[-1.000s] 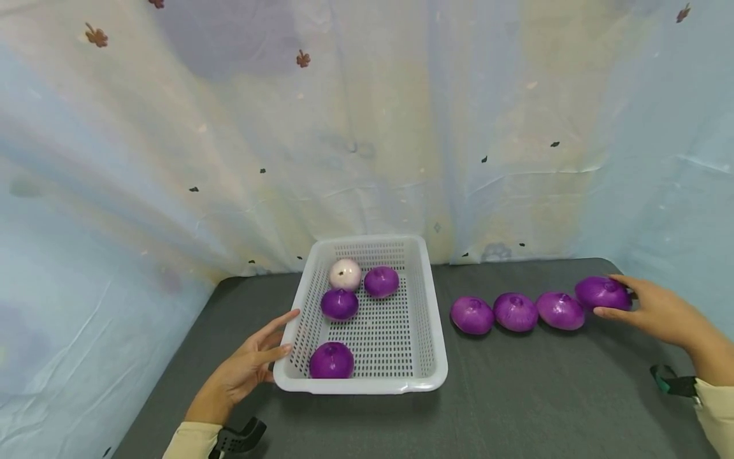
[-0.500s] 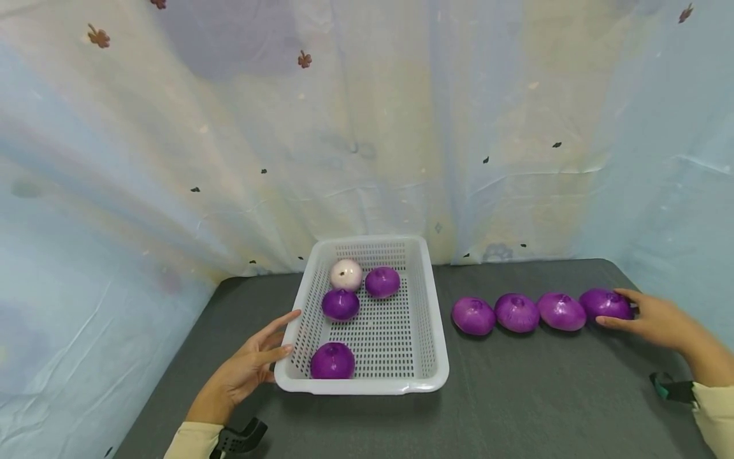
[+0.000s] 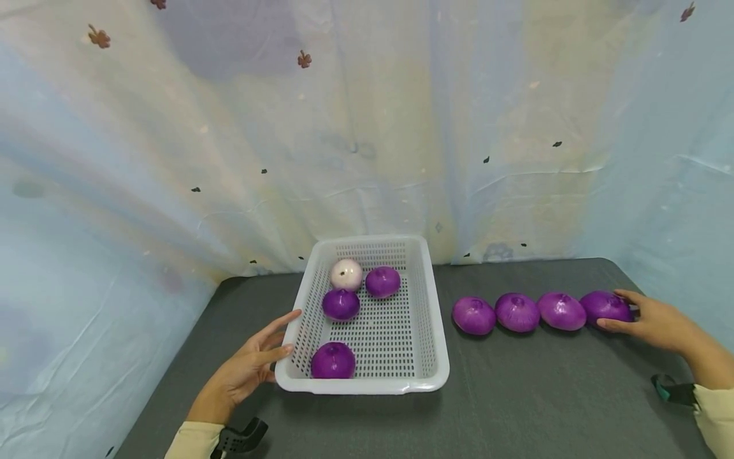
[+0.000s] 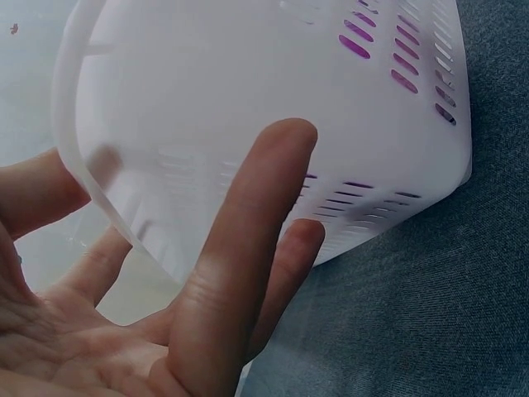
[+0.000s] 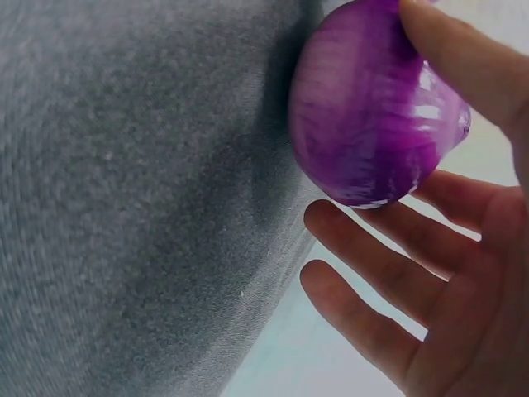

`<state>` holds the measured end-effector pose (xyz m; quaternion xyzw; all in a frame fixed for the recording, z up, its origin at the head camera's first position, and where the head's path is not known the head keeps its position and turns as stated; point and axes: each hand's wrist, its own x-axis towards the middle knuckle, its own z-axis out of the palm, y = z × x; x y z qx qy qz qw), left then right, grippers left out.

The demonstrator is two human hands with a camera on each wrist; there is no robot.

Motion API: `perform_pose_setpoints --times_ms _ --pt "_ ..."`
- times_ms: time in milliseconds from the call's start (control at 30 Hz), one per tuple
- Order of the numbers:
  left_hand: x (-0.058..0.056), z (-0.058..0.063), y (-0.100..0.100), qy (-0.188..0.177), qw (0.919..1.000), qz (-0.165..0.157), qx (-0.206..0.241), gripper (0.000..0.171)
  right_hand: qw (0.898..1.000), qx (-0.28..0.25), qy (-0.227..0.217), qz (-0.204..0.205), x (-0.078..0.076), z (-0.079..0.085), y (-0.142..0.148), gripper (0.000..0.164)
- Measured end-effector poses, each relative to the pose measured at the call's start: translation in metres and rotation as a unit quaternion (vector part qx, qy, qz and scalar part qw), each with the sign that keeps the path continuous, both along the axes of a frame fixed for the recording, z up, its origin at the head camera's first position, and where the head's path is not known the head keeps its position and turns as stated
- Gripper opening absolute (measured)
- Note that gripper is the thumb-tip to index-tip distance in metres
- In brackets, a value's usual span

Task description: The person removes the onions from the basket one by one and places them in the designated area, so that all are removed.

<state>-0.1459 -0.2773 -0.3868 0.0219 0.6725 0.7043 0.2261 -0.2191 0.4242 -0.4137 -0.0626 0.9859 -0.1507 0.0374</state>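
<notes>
My right hand (image 3: 665,320) holds the purple onion (image 3: 603,307) at the right end of a row, thumb on one side and fingers on the other. In the right wrist view that onion (image 5: 368,107) sits on the dark cloth, with the lower fingers spread away from it. Beside it stand three more purple onions, the nearest one (image 3: 562,311) almost touching it. My left hand (image 3: 243,366) rests its fairly straight fingers and thumb against the left side of the white basket (image 3: 438,376). Inside lie a white onion (image 3: 346,275) and three purple onions (image 3: 333,361).
A dark grey cloth (image 3: 516,401) covers the table. Behind it hangs a pale patterned curtain (image 3: 390,127), which also runs along both sides. The basket's perforated wall (image 4: 198,74) rises beside the left fingers.
My right hand has lowered the held onion slightly and to the right, setting it at the end of the row. The left hand and basket have stayed in place.
</notes>
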Motion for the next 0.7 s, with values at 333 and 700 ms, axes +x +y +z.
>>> perform_pose_setpoints --times_ms 333,700 --pt "-0.001 0.000 0.001 -0.001 1.0000 0.000 -0.001 0.066 1.000 0.008 0.010 -0.016 0.005 0.015 -0.004 0.099" --pt "-0.001 -0.001 0.000 0.001 0.9999 0.008 -0.007 0.066 0.998 -0.013 0.057 0.028 0.013 0.049 -0.062 0.093"
